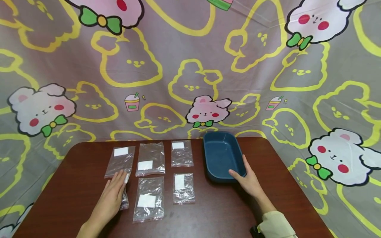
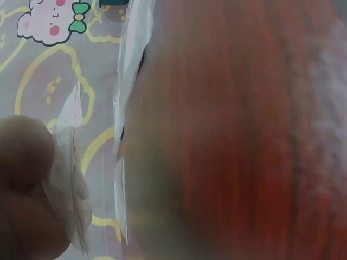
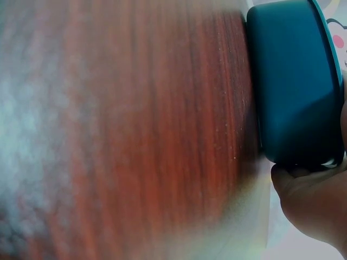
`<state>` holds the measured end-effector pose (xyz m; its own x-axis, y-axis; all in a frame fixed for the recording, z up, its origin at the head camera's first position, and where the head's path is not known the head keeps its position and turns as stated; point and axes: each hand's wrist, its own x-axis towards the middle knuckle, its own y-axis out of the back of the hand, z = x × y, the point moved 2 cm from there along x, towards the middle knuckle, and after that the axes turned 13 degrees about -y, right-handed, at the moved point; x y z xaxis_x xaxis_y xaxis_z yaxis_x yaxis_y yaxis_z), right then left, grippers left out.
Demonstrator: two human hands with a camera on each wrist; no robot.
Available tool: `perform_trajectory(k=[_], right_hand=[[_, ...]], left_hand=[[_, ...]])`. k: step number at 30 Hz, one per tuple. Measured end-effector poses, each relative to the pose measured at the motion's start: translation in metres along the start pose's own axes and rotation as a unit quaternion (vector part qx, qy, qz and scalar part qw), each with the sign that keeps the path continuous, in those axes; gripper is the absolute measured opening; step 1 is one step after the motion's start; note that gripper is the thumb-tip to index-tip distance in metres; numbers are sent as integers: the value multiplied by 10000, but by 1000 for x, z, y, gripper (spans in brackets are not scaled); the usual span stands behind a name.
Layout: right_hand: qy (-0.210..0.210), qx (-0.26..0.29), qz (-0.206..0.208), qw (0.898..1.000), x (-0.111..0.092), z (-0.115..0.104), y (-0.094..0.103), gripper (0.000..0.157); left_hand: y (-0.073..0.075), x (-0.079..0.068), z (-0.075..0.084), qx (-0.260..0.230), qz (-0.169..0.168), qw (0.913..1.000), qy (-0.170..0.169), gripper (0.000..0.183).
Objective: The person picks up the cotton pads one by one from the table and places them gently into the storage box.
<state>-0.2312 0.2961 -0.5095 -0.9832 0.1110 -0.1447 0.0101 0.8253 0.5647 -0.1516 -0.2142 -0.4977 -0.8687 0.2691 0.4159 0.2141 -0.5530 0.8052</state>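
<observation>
My left hand (image 1: 111,195), at the left of the table, holds a clear plastic bag (image 1: 125,200) with a white label, mostly hidden behind the hand. In the left wrist view, this bag (image 2: 73,189) stands edge-on against the fingers, raised off the tabletop. My right hand (image 1: 250,180) grips the near right corner of a dark blue rectangular tub (image 1: 208,170), with the thumb over its rim and the fingers along the outer side. The right wrist view shows the side of the tub (image 3: 295,81) close to the tabletop, with the hand at its corner.
Several clear bags with white labels lie flat on the brown table (image 1: 214,211): back left (image 1: 120,162), back middle bag (image 1: 154,152), back right bag (image 1: 183,157), front middle bag (image 1: 148,213), front right bag (image 1: 184,195). A cartoon-print curtain (image 1: 166,76) surrounds the table.
</observation>
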Motion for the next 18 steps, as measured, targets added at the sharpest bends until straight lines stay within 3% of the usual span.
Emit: perform_trajectory(k=[18], right_hand=[[-61, -12, 35, 10000, -3, -4, 0, 102]], left_hand=[[0, 16, 13, -39, 153, 9995, -289, 44]])
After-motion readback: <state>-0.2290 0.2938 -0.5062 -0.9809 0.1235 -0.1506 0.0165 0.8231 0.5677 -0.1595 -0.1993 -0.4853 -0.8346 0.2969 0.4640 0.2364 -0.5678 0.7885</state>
